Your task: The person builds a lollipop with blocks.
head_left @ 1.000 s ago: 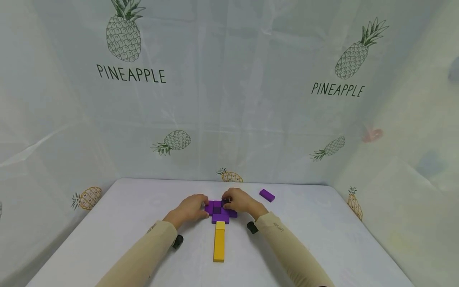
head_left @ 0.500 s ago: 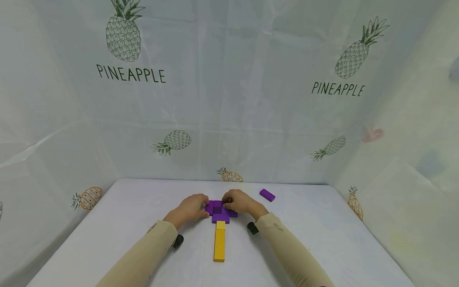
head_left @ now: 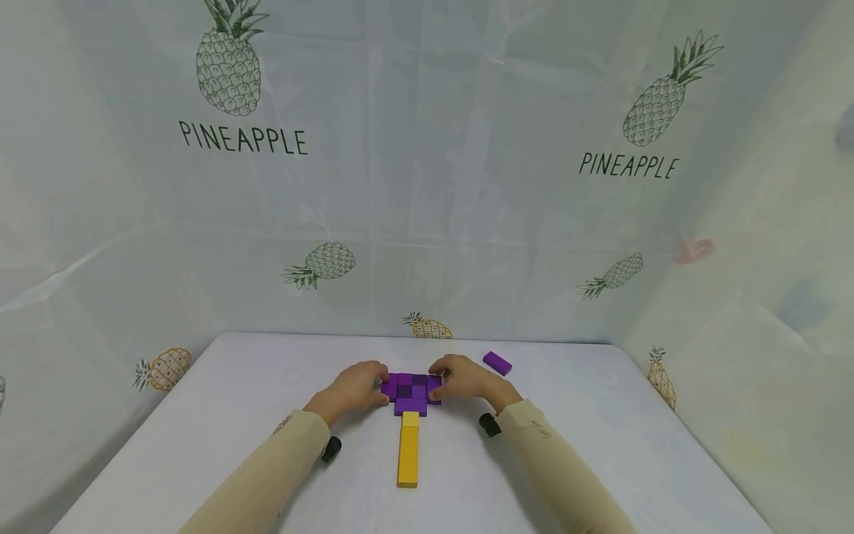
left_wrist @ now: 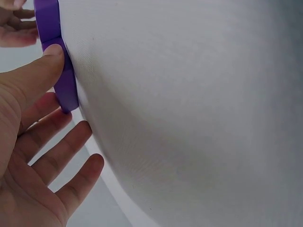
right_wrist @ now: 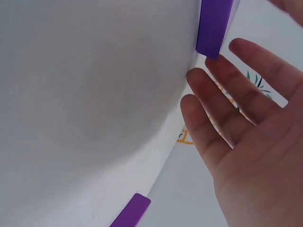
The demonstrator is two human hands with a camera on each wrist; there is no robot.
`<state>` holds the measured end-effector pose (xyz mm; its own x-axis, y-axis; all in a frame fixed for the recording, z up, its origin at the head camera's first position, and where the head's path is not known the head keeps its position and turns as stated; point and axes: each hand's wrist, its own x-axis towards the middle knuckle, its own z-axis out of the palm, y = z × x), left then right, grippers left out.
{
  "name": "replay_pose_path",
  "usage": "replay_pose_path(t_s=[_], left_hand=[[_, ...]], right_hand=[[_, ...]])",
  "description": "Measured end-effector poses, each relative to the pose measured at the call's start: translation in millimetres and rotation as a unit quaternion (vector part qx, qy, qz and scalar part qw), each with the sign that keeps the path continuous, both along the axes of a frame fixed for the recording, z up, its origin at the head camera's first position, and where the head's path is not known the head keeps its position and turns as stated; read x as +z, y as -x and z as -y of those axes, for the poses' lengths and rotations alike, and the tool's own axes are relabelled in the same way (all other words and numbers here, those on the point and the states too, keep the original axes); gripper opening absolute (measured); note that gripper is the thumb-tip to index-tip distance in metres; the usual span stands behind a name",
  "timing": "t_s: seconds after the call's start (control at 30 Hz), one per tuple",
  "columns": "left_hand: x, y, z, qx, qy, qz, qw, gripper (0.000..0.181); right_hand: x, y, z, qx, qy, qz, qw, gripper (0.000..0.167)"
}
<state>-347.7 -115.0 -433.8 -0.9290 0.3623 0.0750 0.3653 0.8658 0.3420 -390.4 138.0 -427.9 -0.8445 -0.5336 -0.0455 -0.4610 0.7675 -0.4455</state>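
Note:
Purple blocks (head_left: 410,406) form a flat cluster on the table, with darker squares among them. At the cluster's left side, my left hand (head_left: 355,386) holds the left purple block (left_wrist: 65,85) between thumb and index finger, the other fingers spread. My right hand (head_left: 470,380) is at the right purple block (head_left: 435,386), thumb by its near end and index finger by its far end. In the right wrist view, its fingers are fairly straight, the middle fingertip at the end of a purple block (right_wrist: 213,28). The right thumb is mostly out of that view.
A yellow strip of blocks (head_left: 408,456) runs from the cluster towards me on the white table (head_left: 287,363). One loose purple block (head_left: 497,363) lies at the back right. Behind the table hangs a pineapple-print curtain (head_left: 440,185).
My right hand has let go of a dark purple block at the cluster's top and moved slightly right to the right purple block. The left hand has stayed in place.

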Motion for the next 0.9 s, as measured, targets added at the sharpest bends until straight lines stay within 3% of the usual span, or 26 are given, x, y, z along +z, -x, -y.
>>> replay_pose_path(t_s=[0.33, 0.57, 0.9], left_hand=[[-6.0, 4.0, 1.3, -0.009, 0.008, -0.014, 0.9998, 0.032], [-2.5, 2.5, 1.4, -0.013, 0.001, -0.017, 0.9998, 0.032], [-3.6, 3.4, 4.2, -0.006, -0.018, -0.002, 0.9998, 0.035]], right_hand=[[3.0, -6.5, -3.7, 0.022, -0.006, -0.003, 0.9997, 0.057], [4.3, -5.6, -3.2, 0.022, 0.003, 0.0, 0.9998, 0.056], [1.7, -5.6, -2.7, 0.025, 0.016, 0.006, 0.9995, 0.057]])
